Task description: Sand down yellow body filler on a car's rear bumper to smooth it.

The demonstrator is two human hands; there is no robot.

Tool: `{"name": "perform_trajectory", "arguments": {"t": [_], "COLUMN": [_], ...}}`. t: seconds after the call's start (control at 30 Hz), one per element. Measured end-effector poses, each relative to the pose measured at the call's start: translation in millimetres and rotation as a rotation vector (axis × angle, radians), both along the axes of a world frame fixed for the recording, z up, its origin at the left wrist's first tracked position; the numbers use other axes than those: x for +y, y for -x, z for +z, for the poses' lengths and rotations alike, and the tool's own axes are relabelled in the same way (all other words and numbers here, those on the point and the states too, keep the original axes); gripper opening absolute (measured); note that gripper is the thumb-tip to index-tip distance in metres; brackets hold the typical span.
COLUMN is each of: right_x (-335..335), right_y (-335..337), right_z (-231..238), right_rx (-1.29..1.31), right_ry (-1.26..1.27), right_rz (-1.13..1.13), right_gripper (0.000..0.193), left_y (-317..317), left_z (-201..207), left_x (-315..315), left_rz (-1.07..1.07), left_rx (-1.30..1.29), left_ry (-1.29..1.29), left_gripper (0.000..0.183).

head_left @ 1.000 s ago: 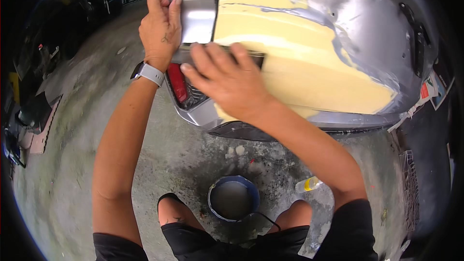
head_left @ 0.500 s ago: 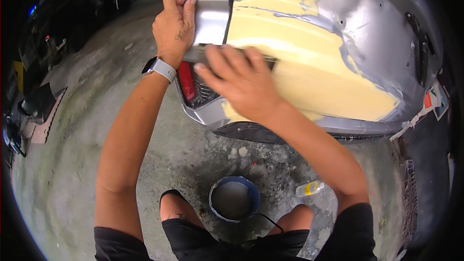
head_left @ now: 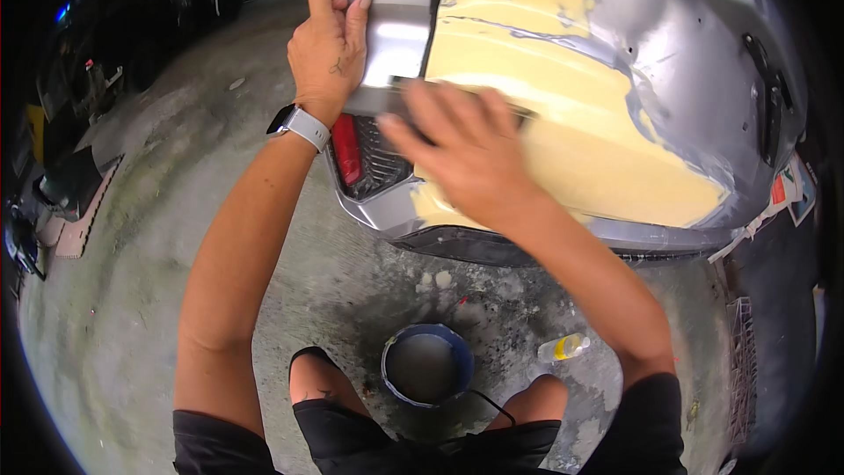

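Pale yellow coating (head_left: 598, 149), ragged and grey-edged, covers silver bodywork (head_left: 681, 88) around the right hand (head_left: 470, 154); a red lamp lens (head_left: 348, 149) glows left of its grip, a blue bucket (head_left: 462, 359) below.

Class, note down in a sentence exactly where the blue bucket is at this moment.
In the head view, the blue bucket stands on the floor just below the picture's middle, left of the clear bottle with the yellow label.

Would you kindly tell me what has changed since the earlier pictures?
The right hand has slid the dark flat block slightly rightward over the yellow patch; nothing was visibly grasped or released. The left hand stays at the silver panel.
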State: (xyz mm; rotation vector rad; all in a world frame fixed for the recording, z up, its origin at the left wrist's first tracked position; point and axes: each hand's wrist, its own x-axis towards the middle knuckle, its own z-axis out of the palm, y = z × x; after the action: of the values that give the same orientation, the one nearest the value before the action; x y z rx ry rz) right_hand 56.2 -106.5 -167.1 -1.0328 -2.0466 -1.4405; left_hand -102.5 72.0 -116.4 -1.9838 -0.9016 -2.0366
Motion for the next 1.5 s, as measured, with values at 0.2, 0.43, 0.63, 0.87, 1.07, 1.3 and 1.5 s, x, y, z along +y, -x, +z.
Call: {"name": "perform_trajectory", "arguments": {"t": [0.2, 0.43, 0.63, 0.87, 1.07, 1.3, 1.5], "right_x": [-27, -48, 6, -94, -30, -11, -112], "right_y": [-35, -77, 6, -124, -38, -26, -156], "right_z": [4, 0, 15, 12, 21, 20, 10], "right_rx": [0.041, 0.125, 0.031, 0.129, 0.036, 0.003, 0.075], "right_ry": [0.056, 0.0, 0.108, 0.083, 0.078, 0.13, 0.025], "right_rz": [-0.025, 0.041, 0.036, -0.084, -0.063, -0.001, -0.106], "right_gripper": [0.053, 0.049, 0.045, 0.06, 0.047, 0.046, 0.06], "left_y": [10, -1, 4, 1, -3, 9, -5], "left_z": [-4, 1, -6, -5, 0, -7, 0], "left_x": [5, 0, 11, 1, 0, 9, -2], "left_rz": [0.055, 0.047, 0.059, 0.06, 0.009, 0.053, 0.042], "left_rx": [0.013, -0.001, 0.0, -0.011, -0.012, -0.032, -0.035], "left_ry": [0.002, 0.023, 0.053, 0.043, 0.058, 0.037, 0.067], "left_gripper": [0.033, 0.034, 0.036, 0.034, 0.036, 0.032, 0.035]}}
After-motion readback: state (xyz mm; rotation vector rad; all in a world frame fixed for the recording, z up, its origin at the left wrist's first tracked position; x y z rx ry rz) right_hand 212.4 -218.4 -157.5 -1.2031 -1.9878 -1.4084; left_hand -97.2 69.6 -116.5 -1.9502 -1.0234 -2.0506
